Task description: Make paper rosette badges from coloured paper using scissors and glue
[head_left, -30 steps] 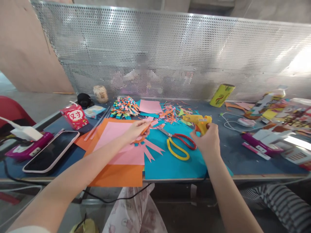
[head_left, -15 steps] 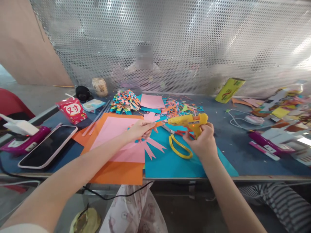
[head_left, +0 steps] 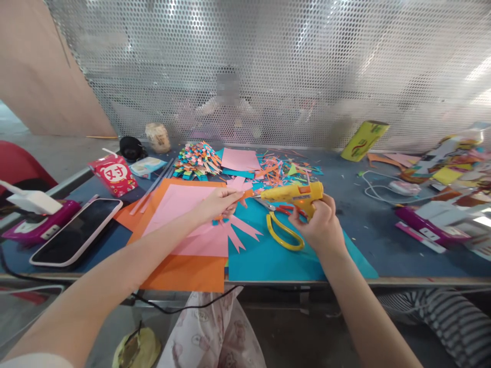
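Observation:
My right hand (head_left: pixel 317 225) grips a yellow glue gun (head_left: pixel 293 194), held level with its nozzle pointing left. The nozzle tip almost meets a small orange paper strip (head_left: pixel 246 194) pinched in my left hand (head_left: pixel 218 203). Both hands hover over a blue paper sheet (head_left: pixel 276 258) and a pink sheet (head_left: pixel 192 220) with cut pointed strips. Scissors with yellow and red handles (head_left: pixel 282 232) lie on the blue sheet under the glue gun.
An orange sheet (head_left: pixel 184 276) lies under the pink one. A heap of coloured paper strips (head_left: pixel 197 161) sits behind. A phone (head_left: pixel 74 230), a red carton (head_left: pixel 113 176) and a pink device (head_left: pixel 38 225) lie at the left. Cables and clutter (head_left: pixel 433 204) fill the right. A perforated metal screen (head_left: pixel 268 66) backs the table.
My right hand lifted the glue gun from its upright stand at the right and swung it left, nozzle toward the orange strip. My left hand raised the strip slightly.

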